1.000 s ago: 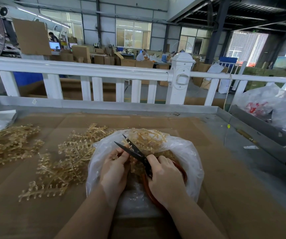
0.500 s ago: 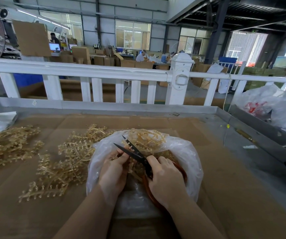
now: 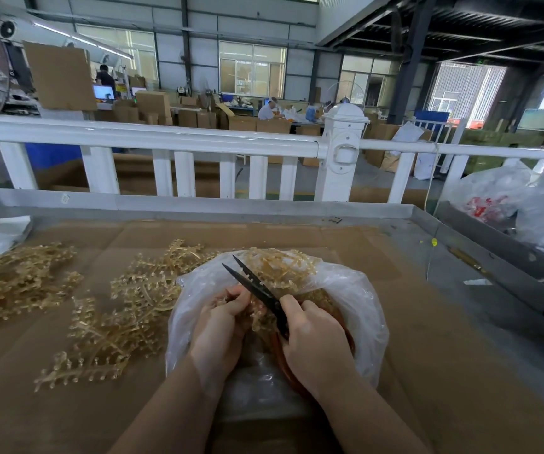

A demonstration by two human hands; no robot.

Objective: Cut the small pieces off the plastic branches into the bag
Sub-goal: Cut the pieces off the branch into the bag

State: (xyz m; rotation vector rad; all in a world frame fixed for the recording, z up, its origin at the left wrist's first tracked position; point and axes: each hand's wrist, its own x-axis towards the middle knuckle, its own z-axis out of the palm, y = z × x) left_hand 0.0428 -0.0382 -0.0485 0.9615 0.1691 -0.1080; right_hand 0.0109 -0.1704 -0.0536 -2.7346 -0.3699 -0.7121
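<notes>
Right hand [image 3: 316, 342], lower centre of frame: fingers curled round the orange handles of the scissors [image 3: 257, 291], black blades parted and pointing toward upper left. Left hand [image 3: 221, 326] just beside it, fingertips pinching a pale gold plastic branch [image 3: 257, 314] right at the blade root. Both hands over the mouth of the clear bag [image 3: 362, 309], centre frame; cut pieces [image 3: 280, 267] heaped at its far rim.

Judged step: snipping a small piece off the held branch. To do well: keep the cut over the bag opening so bits drop inside, not onto the cardboard. Feed the stem deep toward the pivot, not the tips, for a clean bite. Keep left fingertips behind the cut line, very close to the edge now. Small closes, turn the branch between snips. Thin plastic likely springy, bits may flick out; angle downward.

Left of bag, centre-left of frame: pile of uncut branches [image 3: 126, 309] on cardboard. Far left: second pile [image 3: 18, 280]. So plenty left to do. Cardboard-lined table [image 3: 428, 355] underneath, white railing [image 3: 166, 139] across upper half.
</notes>
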